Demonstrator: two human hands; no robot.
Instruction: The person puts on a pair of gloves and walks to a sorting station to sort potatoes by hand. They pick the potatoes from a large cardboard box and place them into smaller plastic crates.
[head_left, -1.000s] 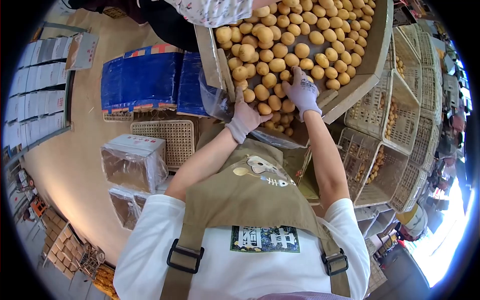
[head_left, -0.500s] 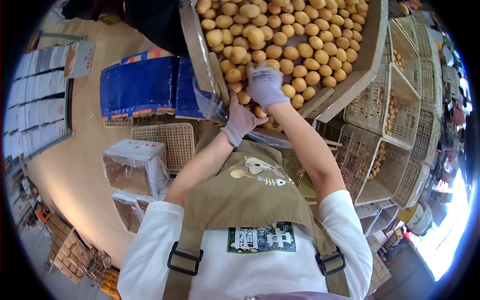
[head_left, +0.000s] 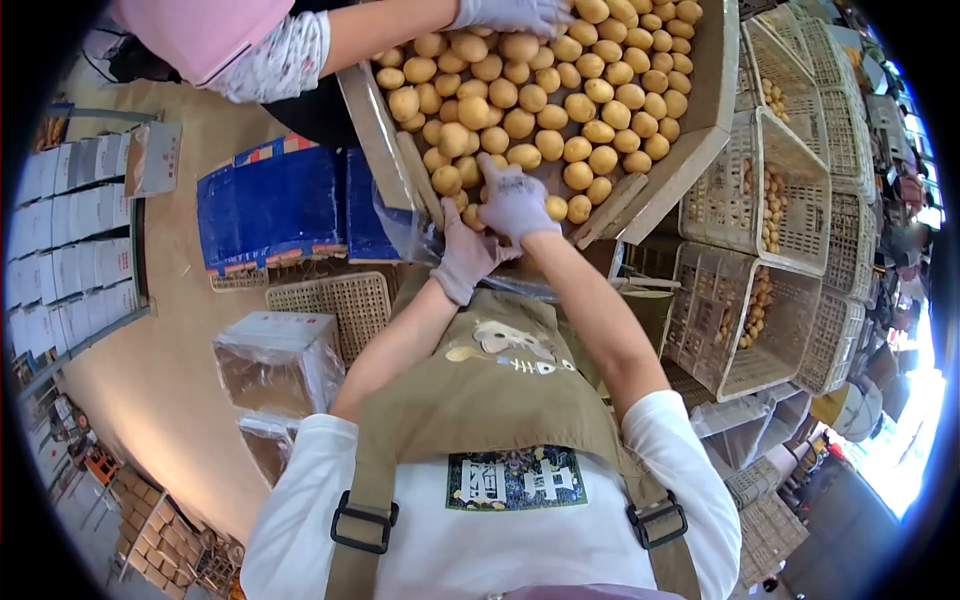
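Observation:
Many round, smooth, yellow-brown fruits, much like small potatoes (head_left: 548, 146), lie in a wide tray with worn wooden sides (head_left: 690, 150). My left hand (head_left: 468, 252), in a pale glove, is at the tray's near left corner, fingers pointing up along the edge and thumb out to the right. One fruit (head_left: 474, 216) sits between it and my right hand. Also gloved, my right hand (head_left: 514, 206) reaches over the near edge, its index finger stretched out among the fruits. Its other fingers are partly hidden under the palm. Both hands look open.
Another person's gloved hand (head_left: 512, 14) reaches over the fruits at the far side, below a floral sleeve (head_left: 285, 62). Stacked plastic crates (head_left: 725, 205), some holding fruits, stand right. Left are a blue-covered stack (head_left: 270, 208), a woven crate (head_left: 345, 305) and plastic-wrapped boxes (head_left: 275, 345).
Another person's arm and gloved hand have come in over the tray's far side. My right hand has drawn back slightly towards the near edge, beside my left. The view has shifted a little.

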